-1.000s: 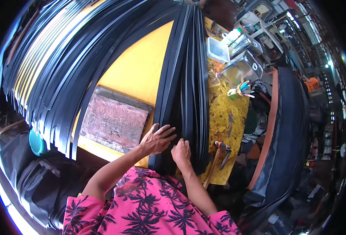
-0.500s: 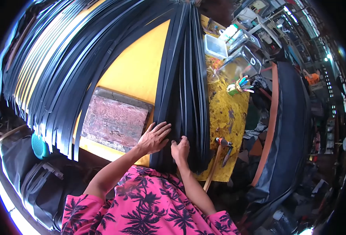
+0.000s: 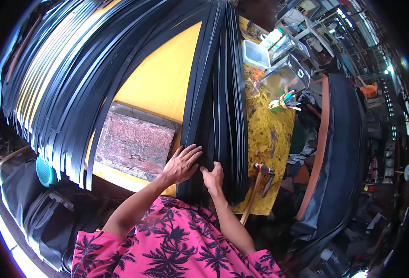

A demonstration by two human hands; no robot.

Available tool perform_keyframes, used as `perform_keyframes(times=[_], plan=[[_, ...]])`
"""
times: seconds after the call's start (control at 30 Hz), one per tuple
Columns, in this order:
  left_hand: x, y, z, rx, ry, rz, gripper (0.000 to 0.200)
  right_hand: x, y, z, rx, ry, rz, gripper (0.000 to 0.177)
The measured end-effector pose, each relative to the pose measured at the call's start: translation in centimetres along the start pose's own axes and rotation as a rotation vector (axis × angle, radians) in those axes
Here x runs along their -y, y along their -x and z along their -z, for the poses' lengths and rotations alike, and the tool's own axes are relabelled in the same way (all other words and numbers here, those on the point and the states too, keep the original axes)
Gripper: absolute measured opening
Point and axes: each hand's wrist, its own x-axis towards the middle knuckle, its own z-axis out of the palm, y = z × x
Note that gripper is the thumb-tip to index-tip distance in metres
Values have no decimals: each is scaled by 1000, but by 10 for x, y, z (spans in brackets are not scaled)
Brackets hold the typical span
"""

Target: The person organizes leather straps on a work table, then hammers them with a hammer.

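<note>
A thick bundle of long black strips (image 3: pixel 213 106), leather-like or rubber-like, runs from the far edge of the yellow table (image 3: pixel 162 69) toward my body. My left hand (image 3: pixel 182 164) lies across the strips on the left side of the bundle, fingers stretched out and pointing right. Just to its right, my right hand (image 3: pixel 213 180) has its fingers curled at the strips, thumb turned toward the left hand. The strip edges between its fingers are partly hidden. Beside my left forearm rests a worn, reddish rectangular slab (image 3: pixel 135 143).
More black strips (image 3: pixel 74 106) fan over the table's left side. At right on the stained yellow surface lie a hammer (image 3: pixel 255 187), a cup of pens (image 3: pixel 283 104) and clear plastic containers (image 3: pixel 256 54). A large dark roll (image 3: pixel 345 153) stands beyond the table's right edge.
My right thumb has shifted slightly left, away from the index finger. My left hand stays nearly in place on the strips.
</note>
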Motion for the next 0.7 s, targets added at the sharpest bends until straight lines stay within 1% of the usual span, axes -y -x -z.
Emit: perform_keyframes(times=[0.13, 0.2, 0.33, 0.4, 0.5, 0.53, 0.6, 0.63, 0.7], plan=[[-1, 1, -1, -1, 15, 12, 53, -2, -3, 1, 25, 24, -38, 60], [-1, 1, 0, -5, 20, 15, 53, -6, -4, -5, 4, -6, 19, 58], [0, 1, 0, 0, 28, 25, 53, -10, -9, -4, 43, -53, 64, 56], [-1, 1, 0, -7, 45, 28, 53, -8, -13, 0, 212, -230, -32, 57], [-1, 1, 1, -8, 60, 35, 53, -1, -10, -6, 144, -260, -71, 55], [-1, 1, 1, -48, 73, 21, 52, -4, -10, -9, 141, -261, -74, 55], [-1, 1, 0, -48, 67, 23, 52, -7, -12, -13, 70, -264, -63, 54], [-2, 1, -1, -49, 60, 28, 52, -8, -11, -10, 70, -260, -64, 54], [-1, 1, 0, -48, 56, 34, 52, -6, -14, -3, 217, -419, -80, 53]])
